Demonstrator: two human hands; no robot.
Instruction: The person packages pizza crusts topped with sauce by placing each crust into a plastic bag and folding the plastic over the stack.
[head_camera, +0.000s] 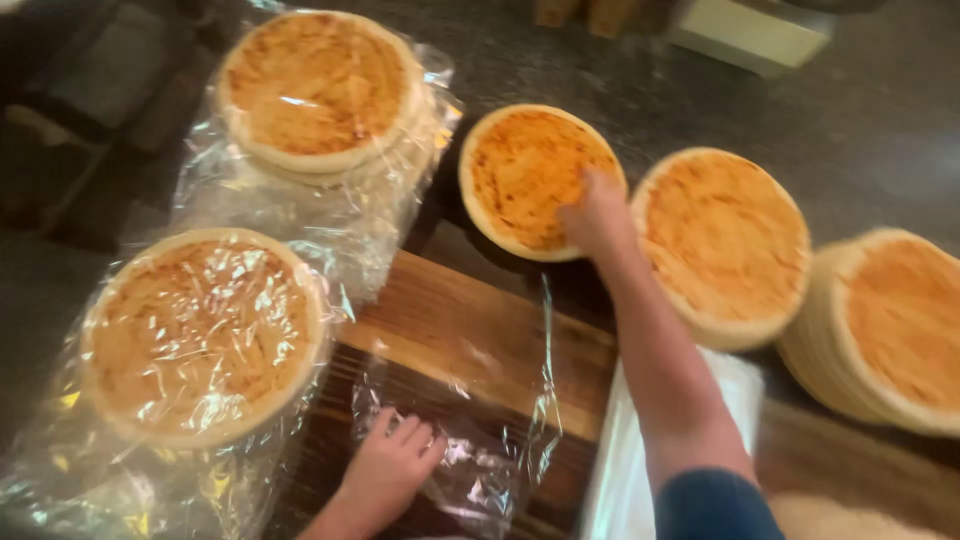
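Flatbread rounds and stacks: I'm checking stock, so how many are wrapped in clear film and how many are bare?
Film-wrapped flatbread stacks: 2
Bare flatbread rounds or stacks: 3
Total: 5

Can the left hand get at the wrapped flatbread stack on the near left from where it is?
Probably yes: the left hand lies flat on the clear bag, and the wrapped stack sits just beside it with nothing between.
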